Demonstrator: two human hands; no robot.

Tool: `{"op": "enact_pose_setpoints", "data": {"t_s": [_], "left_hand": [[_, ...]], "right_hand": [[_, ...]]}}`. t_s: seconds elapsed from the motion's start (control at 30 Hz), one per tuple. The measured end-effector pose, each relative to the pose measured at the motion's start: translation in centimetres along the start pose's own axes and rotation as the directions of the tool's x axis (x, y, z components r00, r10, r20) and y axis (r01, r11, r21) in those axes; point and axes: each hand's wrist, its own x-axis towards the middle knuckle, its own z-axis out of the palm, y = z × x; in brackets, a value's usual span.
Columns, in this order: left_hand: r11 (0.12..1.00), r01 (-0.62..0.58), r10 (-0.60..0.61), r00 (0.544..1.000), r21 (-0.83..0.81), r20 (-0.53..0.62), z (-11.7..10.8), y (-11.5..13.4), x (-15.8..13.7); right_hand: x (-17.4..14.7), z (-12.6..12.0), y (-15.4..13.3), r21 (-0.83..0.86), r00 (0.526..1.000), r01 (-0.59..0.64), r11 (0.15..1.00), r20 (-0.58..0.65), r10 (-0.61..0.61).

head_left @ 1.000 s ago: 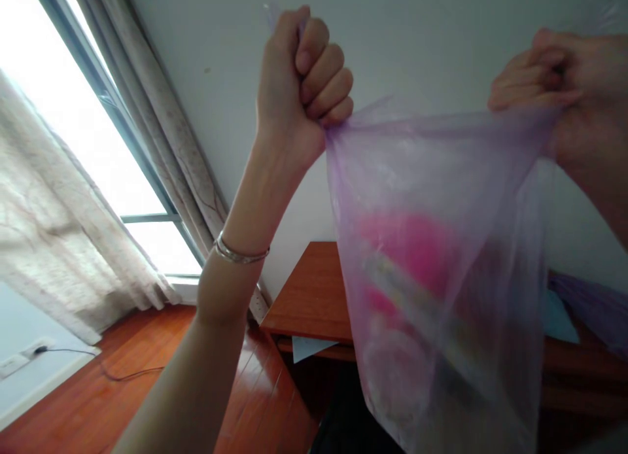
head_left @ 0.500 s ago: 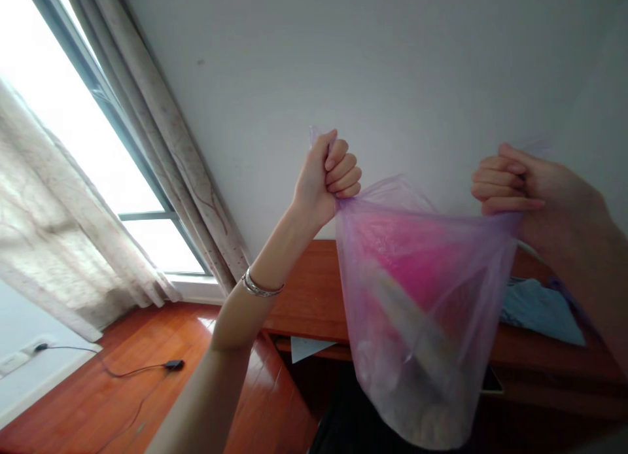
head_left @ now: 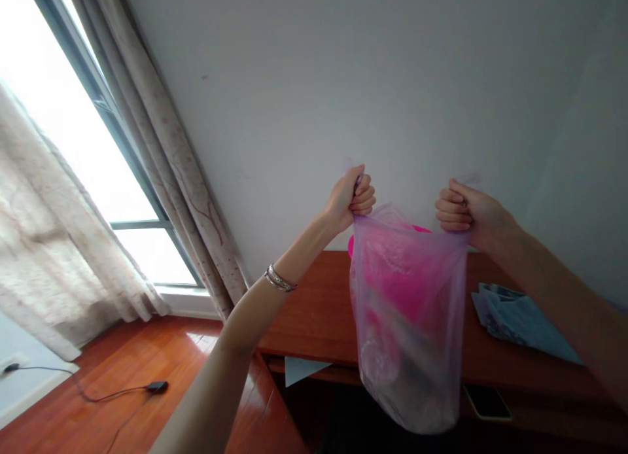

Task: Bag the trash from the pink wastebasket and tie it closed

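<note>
I hold a thin, see-through purple plastic bag (head_left: 409,323) up in the air by its top edge. My left hand (head_left: 350,199) is a fist on the bag's left corner; a silver bracelet sits on that wrist. My right hand (head_left: 464,210) is a fist on the right corner. The bag hangs stretched between them, over the front of a wooden desk (head_left: 314,310). Pink and pale things show through the plastic, too blurred to name. A pink rim (head_left: 422,229) peeks out behind the bag's top.
Blue cloth (head_left: 515,316) lies on the desk to the right, and a dark phone (head_left: 488,401) rests on a lower ledge. Pale paper (head_left: 301,369) hangs under the desk. Curtains (head_left: 161,140) and a bright window fill the left. A black cable (head_left: 118,392) lies on the wooden floor.
Both hands have moved away from my head and closer together, carrying the bag out over the desk. The bag looks smaller and narrower.
</note>
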Motion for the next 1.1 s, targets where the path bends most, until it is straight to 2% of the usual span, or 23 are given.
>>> {"op": "enact_pose_setpoints", "data": {"t_s": [0.17, 0.3, 0.5, 0.87, 0.97, 1.03, 1.1], "left_hand": [[0.998, -0.03, 0.027, 0.998, 0.051, 0.05, -1.3, -1.4, 2.5], [0.994, -0.077, 0.071, 0.995, 0.077, 0.071, -2.4, -2.1, 4.3], [0.992, -0.099, 0.099, 0.995, 0.082, 0.005, -3.5, -2.5, 6.2], [0.949, -0.203, 0.215, 0.976, 0.242, -0.025, -4.8, -3.4, 8.3], [0.866, -0.271, 0.292, 0.956, 0.42, 0.016, -4.8, -4.4, 8.9], [0.763, -0.314, 0.347, 0.936, 0.565, 0.052, -4.7, -5.2, 9.2], [0.628, -0.345, 0.401, 0.912, 0.697, 0.089, -4.3, -6.0, 9.4]], "right_hand": [[2.3, -0.9, 1.2, 0.051, 0.999, -0.045, 0.998, -0.017, 0.046], [3.6, -1.2, 1.6, 0.078, 0.998, -0.024, 0.997, -0.048, 0.027], [5.2, -1.9, 1.9, 0.058, 0.996, 0.021, 0.998, -0.088, -0.016], [6.8, -2.1, 2.3, -0.057, 0.989, 0.053, 0.997, -0.132, -0.06], [7.4, -2.1, 2.7, -0.01, 0.992, 0.031, 0.999, -0.121, -0.032], [7.8, -2.0, 3.2, -0.012, 0.994, 0.013, 1.0, -0.108, -0.015], [8.1, -1.7, 3.7, -0.071, 0.995, 0.042, 0.997, -0.093, -0.049]]}}
